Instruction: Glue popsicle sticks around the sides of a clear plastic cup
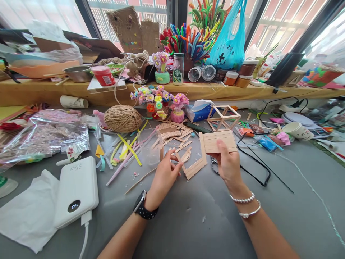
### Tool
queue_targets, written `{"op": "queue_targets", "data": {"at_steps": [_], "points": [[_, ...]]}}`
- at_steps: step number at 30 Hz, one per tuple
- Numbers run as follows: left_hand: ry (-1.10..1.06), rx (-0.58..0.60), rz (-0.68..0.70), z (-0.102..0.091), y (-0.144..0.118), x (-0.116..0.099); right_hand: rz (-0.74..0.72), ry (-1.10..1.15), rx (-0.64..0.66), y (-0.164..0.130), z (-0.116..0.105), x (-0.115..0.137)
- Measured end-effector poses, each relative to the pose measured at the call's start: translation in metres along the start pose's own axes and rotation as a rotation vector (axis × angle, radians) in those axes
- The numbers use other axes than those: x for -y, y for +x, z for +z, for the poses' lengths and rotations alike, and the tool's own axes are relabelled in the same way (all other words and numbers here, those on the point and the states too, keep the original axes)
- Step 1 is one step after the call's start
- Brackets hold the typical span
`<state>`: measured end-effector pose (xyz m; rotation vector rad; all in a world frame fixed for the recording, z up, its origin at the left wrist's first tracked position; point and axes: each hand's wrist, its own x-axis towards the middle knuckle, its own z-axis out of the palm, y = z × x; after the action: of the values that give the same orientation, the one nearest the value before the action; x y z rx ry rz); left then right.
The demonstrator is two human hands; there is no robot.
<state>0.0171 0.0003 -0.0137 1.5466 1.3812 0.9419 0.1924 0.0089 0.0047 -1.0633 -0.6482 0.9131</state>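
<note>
Stick panel (211, 142) clasped in right hand (231, 165), long axis set crosswise. Angled stick frame (196, 168) seen between hands, left of panel, nearer left hand (165, 176), held loosely parted; contact with frame not discernible.

The twine ball (122, 118) lies behind the power bank (79, 187), left of the stick panel (211, 143).

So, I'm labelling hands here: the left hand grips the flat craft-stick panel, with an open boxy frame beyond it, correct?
Not the left hand: the head view shows the right hand gripping the flat craft-stick panel, with an open boxy frame beyond it.
</note>
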Motion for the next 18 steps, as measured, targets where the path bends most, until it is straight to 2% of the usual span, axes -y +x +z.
{"op": "queue_targets", "data": {"at_steps": [5, 8, 10, 14, 18], "points": [[0.003, -0.011, 0.027, -0.003, 0.003, 0.0, -0.026, -0.026, -0.105, 0.005, -0.003, -0.003], [-0.131, 0.02, 0.003, -0.005, 0.003, -0.004, 0.025, -0.049, -0.137, 0.009, -0.005, -0.003], [-0.245, 0.052, -0.046, -0.006, 0.003, -0.007, 0.083, -0.031, -0.072, 0.01, -0.005, -0.003], [-0.374, 0.076, -0.084, -0.008, 0.002, -0.013, 0.251, -0.074, 0.181, 0.01, -0.003, -0.005], [-0.443, 0.035, -0.076, -0.009, 0.0, -0.016, 0.417, -0.42, 0.416, 0.007, -0.006, 0.0]]}}
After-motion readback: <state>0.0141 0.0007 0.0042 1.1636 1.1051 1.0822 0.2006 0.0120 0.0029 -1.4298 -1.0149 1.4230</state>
